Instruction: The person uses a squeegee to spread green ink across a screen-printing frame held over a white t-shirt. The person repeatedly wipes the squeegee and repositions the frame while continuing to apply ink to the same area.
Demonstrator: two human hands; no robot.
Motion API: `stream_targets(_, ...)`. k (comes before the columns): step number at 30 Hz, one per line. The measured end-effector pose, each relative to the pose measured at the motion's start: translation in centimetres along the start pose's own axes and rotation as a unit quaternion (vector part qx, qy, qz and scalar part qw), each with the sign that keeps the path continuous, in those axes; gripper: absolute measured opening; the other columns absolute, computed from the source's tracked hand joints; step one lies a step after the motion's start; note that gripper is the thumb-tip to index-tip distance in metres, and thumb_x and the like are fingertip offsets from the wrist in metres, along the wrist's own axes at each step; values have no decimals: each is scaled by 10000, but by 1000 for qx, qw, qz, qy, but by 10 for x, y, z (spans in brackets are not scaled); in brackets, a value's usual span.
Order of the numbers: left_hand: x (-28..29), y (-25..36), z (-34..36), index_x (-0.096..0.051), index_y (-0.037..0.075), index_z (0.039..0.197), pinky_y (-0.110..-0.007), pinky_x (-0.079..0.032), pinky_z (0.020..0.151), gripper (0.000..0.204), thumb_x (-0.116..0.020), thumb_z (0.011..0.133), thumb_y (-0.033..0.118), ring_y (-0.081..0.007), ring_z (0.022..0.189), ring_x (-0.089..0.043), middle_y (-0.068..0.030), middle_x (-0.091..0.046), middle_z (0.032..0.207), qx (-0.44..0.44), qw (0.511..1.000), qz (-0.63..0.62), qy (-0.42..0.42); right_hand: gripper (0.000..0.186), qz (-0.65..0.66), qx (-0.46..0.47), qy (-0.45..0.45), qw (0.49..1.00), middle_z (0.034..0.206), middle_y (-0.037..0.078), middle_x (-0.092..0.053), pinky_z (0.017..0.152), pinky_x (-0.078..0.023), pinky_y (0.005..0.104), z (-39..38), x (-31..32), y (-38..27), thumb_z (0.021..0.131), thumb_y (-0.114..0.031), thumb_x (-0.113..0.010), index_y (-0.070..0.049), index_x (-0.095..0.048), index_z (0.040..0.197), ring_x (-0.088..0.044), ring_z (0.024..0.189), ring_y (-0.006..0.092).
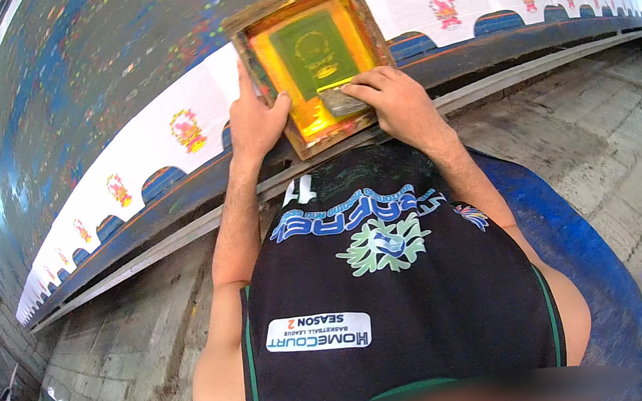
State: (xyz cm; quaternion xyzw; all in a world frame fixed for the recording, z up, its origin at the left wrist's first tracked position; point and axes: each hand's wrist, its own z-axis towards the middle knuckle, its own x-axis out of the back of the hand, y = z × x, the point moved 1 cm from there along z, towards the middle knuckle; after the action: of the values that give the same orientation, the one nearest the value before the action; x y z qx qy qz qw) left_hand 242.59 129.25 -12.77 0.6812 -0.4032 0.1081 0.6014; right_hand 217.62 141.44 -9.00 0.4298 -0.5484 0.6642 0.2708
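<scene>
A wooden screen-printing frame (255,74) lies slightly tilted over white cloth on the long table. Its mesh is yellow, with a dark green rectangle (289,54) bearing a faint emblem. My left hand (257,125) grips the frame's left side, thumb on the rim and index finger stretched along the outer edge. In my right hand (400,104) is a small grey squeegee (341,103), pinched between thumb and fingers. The squeegee rests on the near part of the mesh, where bright yellow ink shows beside it. The cloth under the frame is hidden.
White cloth pieces (207,92) with scalloped edges line the table's near side, printed with red, pink and yellow emblems (188,129). The ink-spotted tabletop (144,35) stretches beyond them. A pale rail (488,87) runs along the near edge, above a concrete floor (589,116).
</scene>
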Motion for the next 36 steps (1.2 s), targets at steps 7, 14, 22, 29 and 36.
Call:
stream_targets(7, -234, 221, 70, -193, -82, 1730, -486, -650, 717, 1069, -791, 905, 240, -401, 809, -812, -220, -816, 970, -61, 998, 6, 23, 491, 7, -29, 66, 997, 1263, 80, -737, 1045, -583, 458, -138, 169, 276, 855, 0, -708, -121, -763, 1328, -680, 1217, 325)
stream_targets(14, -422, 421, 129, -159, -116, 1725, -446, -626, 653, 1108, -789, 908, 287, -340, 694, -787, -184, -796, 852, -41, 999, 7, 5, 474, -7, -71, 34, 997, 1290, 89, -740, 1047, -596, 460, -245, 300, 480, 866, 5, -691, -111, -768, 1319, -685, 1223, 327)
stream_targets(22, -518, 503, 162, -202, 12, 1761, -424, -683, 736, 1048, -777, 911, 227, -320, 765, -826, -206, -838, 1023, -24, 998, -50, -9, 473, 6, -54, 46, 997, 1141, 105, -747, 953, -619, 438, -292, 358, 586, 855, -93, -752, -77, -736, 1327, -731, 1093, 309)
stream_targets(29, -517, 510, 160, -218, 19, 1761, -408, -664, 808, 1027, -763, 918, 233, -307, 868, -833, -187, -842, 1095, -28, 999, -45, 4, 376, 9, 68, 9, 998, 1076, 114, -742, 930, -612, 467, -280, 376, 574, 862, -112, -772, -79, -745, 1236, -731, 1068, 336)
stream_targets(36, -493, 494, 148, -198, -47, 1742, -470, -670, 833, 1054, -743, 907, 295, -401, 878, -825, -241, -831, 1089, -16, 1000, -12, -9, 471, 1, 9, -54, 999, 1268, 117, -759, 1057, -586, 468, -201, 380, 587, 923, 49, -641, -137, -757, 1339, -709, 1223, 350)
